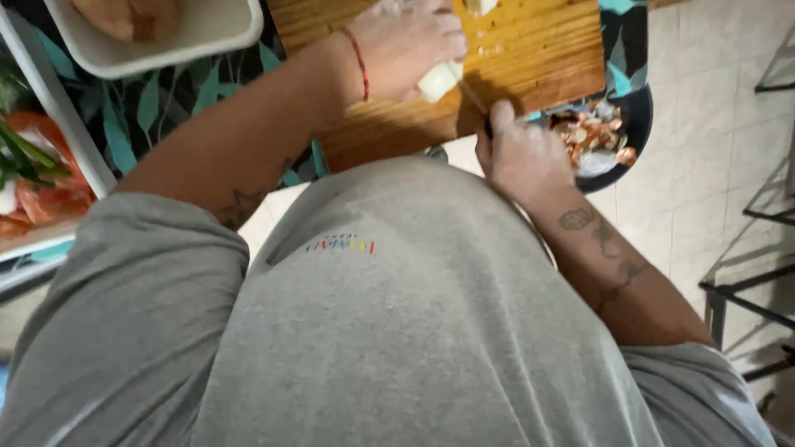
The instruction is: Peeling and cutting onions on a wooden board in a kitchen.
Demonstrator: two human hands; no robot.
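Head view shows your left hand [406,41] clamped on the pale peeled onion piece [438,81] on the wooden cutting board [530,58], your right hand [517,153] closed on the thin-bladed knife [474,98]; curl fingertips back, slice steadily.

A shallow white tray [217,36] sits at the counter's far left corner, holding a pale, tan lump of food whose kind cannot be told. The counter wears a dark cloth [157,108] printed with teal leaves, showing along its near edge and again at the far right. At the counter's right edge stands a dark bowl [636,124] filled with brownish and white peelings and scraps. Off the left edge, beyond a white rail [58,108], lie red tomatoes [45,194] and green stalks [21,153]. Pale floor tiles [704,149] spread to the right, where a black metal frame [745,298] stands.
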